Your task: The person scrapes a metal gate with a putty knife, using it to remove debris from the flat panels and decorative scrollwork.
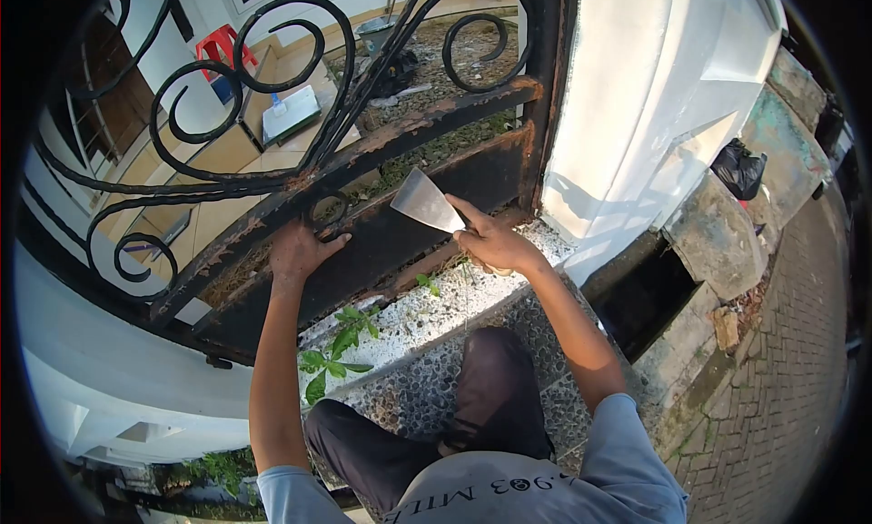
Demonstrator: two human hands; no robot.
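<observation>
My right hand (495, 241) is closed around a putty knife (427, 202), whose wide metal blade points up and left in front of the gate's dark lower panel. The black iron gate (363, 152) has rust and flaking paint along its curved rail. My left hand (300, 252) grips that rail from below, beside a small iron ring; its thumb sticks out to the right and the other fingers are partly hidden.
Green weeds (338, 347) grow at the foot of the gate. A white pillar (627, 97) stands on the right, with an open drain (640, 292) below it. Further right lie a black plastic bag (738, 170) and a brick-paved road (781, 388). Behind the gate is a red stool (222, 47).
</observation>
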